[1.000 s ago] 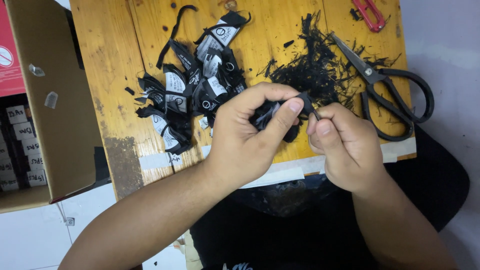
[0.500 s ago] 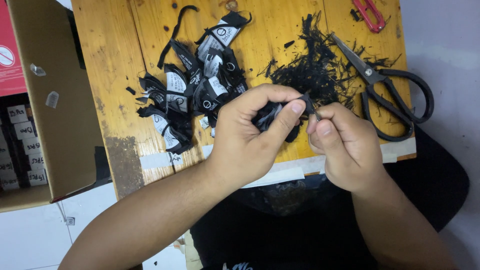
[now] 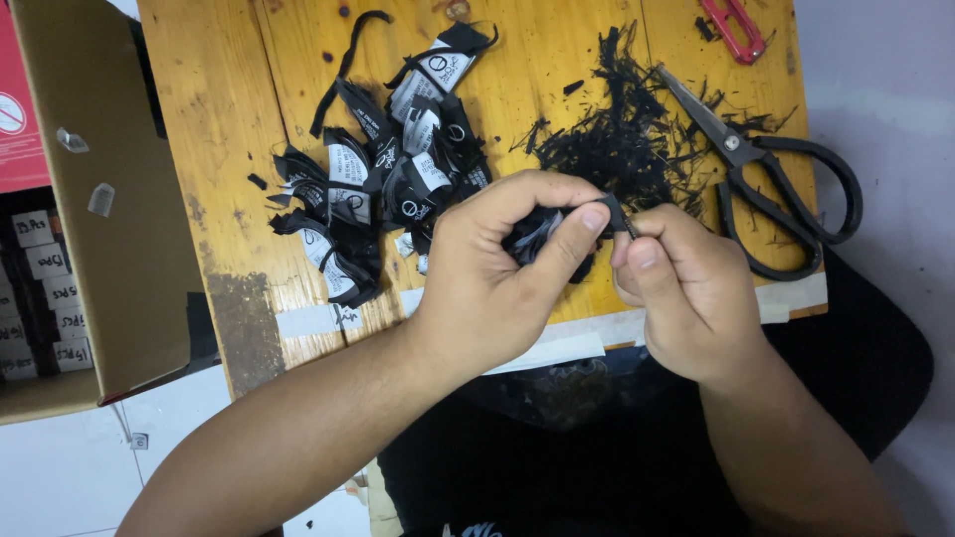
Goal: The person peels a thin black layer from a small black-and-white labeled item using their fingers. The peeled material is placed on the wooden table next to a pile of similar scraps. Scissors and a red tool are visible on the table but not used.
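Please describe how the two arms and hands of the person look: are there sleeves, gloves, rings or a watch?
The left hand and the right hand are both bare: no gloves, rings or watch show. Both forearms are uncovered as far as the picture reaches, so no sleeves appear. The fingernails are short and unpainted.

From up here I see both of my forearms bare right down to the wrists, no sleeves, no watch, no bands. My left hand [image 3: 487, 288] and right hand [image 3: 686, 293] wear no gloves or rings, and the fingers [image 3: 572, 231] have short, unpainted nails. Below them my lap is covered by dark black clothing with a small white mark at the lower edge.
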